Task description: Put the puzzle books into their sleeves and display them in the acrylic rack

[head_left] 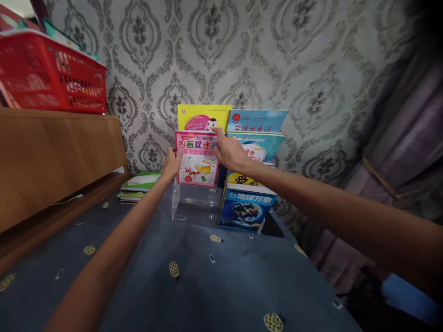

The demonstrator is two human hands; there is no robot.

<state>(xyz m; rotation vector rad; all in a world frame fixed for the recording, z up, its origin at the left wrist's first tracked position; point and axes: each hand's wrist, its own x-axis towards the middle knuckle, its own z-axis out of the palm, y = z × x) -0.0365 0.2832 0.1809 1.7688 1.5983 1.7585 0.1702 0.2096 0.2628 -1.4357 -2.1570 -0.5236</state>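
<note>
A pink picture book [197, 168] stands upright in a clear acrylic book rack [194, 214], in front of a yellow book [204, 110]. My left hand [172, 163] grips the pink book's left edge, thumb on the cover. At its upper right edge my right hand [228, 150] is closed on the same book, the index finger along the top corner. The right column of the rack holds a light blue book [258, 119], a teal book [275, 144], a yellow-covered book [238, 178] and a blue book with a globe [246, 210].
Left of the rack lies a small stack of green and white books [141, 181]. A red plastic basket [51, 74] sits on a wooden cabinet [58, 157]. A dark flat object [273, 225] is beside the rack. Patterned wall behind, a tied curtain [374, 170] at right.
</note>
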